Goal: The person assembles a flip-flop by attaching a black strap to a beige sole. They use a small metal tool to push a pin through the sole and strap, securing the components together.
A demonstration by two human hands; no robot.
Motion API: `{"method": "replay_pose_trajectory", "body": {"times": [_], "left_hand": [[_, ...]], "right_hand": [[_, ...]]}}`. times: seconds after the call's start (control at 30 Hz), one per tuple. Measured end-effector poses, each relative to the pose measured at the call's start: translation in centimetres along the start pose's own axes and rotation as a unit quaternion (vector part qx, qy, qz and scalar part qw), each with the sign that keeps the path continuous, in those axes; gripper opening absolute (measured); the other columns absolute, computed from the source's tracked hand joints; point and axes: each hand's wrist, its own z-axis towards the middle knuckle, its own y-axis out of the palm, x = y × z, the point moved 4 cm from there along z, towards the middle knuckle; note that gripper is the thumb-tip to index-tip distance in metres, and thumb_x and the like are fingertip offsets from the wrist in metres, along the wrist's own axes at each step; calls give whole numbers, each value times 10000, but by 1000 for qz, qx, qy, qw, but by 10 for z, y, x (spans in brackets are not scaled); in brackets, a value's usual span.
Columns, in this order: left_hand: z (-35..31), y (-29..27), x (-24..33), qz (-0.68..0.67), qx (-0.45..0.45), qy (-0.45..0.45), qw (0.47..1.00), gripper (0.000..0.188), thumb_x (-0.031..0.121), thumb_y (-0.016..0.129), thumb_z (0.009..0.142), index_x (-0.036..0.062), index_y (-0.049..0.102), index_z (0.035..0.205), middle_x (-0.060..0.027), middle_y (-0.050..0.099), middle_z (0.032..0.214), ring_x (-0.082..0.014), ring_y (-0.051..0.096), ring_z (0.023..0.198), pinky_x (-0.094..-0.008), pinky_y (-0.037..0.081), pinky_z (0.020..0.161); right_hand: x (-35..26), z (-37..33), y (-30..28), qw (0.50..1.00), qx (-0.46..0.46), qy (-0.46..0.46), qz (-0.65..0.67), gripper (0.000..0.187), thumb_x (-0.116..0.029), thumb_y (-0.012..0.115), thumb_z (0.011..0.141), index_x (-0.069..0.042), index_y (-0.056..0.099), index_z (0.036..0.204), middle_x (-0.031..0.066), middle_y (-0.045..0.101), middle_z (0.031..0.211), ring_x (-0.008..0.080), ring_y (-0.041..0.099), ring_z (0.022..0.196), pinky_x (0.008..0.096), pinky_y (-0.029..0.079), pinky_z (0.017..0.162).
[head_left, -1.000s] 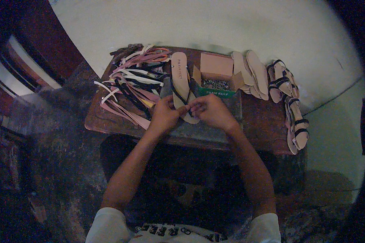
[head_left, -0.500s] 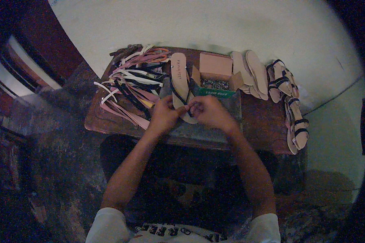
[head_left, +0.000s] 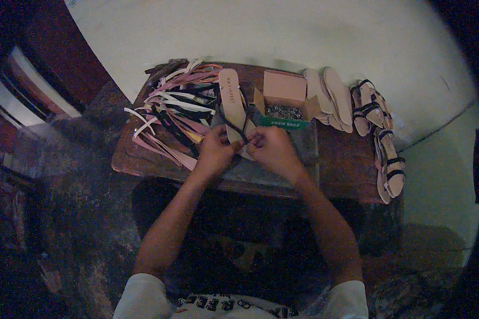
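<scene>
A beige sandal (head_left: 232,106) with thin black straps lies lengthwise on a dark grey slab (head_left: 282,173), its narrower end toward me. At that near end, my left hand (head_left: 217,150) has its fingers closed on the black strap (head_left: 243,136) and the sole's left edge. My right hand (head_left: 274,149) pinches by the same strap from the right, thumb and fingers together. The fingertips of both hands nearly meet over the sole and partly hide it.
Loose straps in white, pink and black (head_left: 178,101) heap at the table's left. Behind my right hand stands an open carton of small nails (head_left: 283,110). Bare beige soles (head_left: 335,95) and finished strappy sandals (head_left: 391,159) lie along the right side. A pale wall (head_left: 282,32) rises behind the table.
The sandal has turned slightly, its far end shifting left. My right hand has moved a little, and both hands remain at its near end.
</scene>
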Motion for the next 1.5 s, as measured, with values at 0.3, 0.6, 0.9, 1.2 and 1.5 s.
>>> {"method": "replay_pose_trajectory", "body": {"times": [0.3, 0.6, 0.9, 1.2, 1.5], "left_hand": [[-2, -3, 3, 65, 37, -17, 997, 346, 102, 658, 872, -70, 561, 1156, -158, 708, 990, -207, 685, 848, -319, 531, 751], [1, -12, 0, 13, 94, -10, 995, 350, 118, 640, 885, -64, 553, 1170, -166, 685, 1062, -254, 670, 940, -356, 521, 819], [3, -7, 0, 4, 76, 52, 996, 405, 12, 633, 845, -35, 499, 1224, -172, 650, 1140, -269, 643, 1045, -367, 509, 897], [0, -1, 0, -53, 17, 40, 998, 428, 36, 633, 842, -8, 472, 1236, -147, 650, 1087, -244, 660, 962, -353, 536, 819], [0, -1, -1, -63, 5, 9, 998, 373, 76, 637, 855, -34, 485, 1177, -144, 653, 1037, -218, 659, 890, -340, 541, 763]], "right_hand": [[0, -1, 2, 999, 11, 34, -8, 134, -71, 721, 765, 9, 671, 861, 104, 659, 717, 186, 650, 666, 322, 531, 650], [-20, -1, -3, 997, 77, -25, -8, 150, -43, 697, 784, 18, 641, 908, 101, 644, 729, 181, 631, 640, 318, 522, 625], [-22, -3, -6, 973, 213, -89, 24, 144, -26, 678, 822, -2, 634, 956, 90, 642, 790, 170, 637, 686, 309, 517, 622], [-16, -1, -5, 980, 187, -47, 53, 171, -62, 698, 830, -1, 651, 982, 101, 685, 828, 160, 657, 733, 303, 522, 648], [-7, 2, 0, 991, 114, -11, 64, 167, -21, 705, 812, -2, 646, 967, 98, 690, 834, 149, 660, 756, 312, 530, 686]]}}
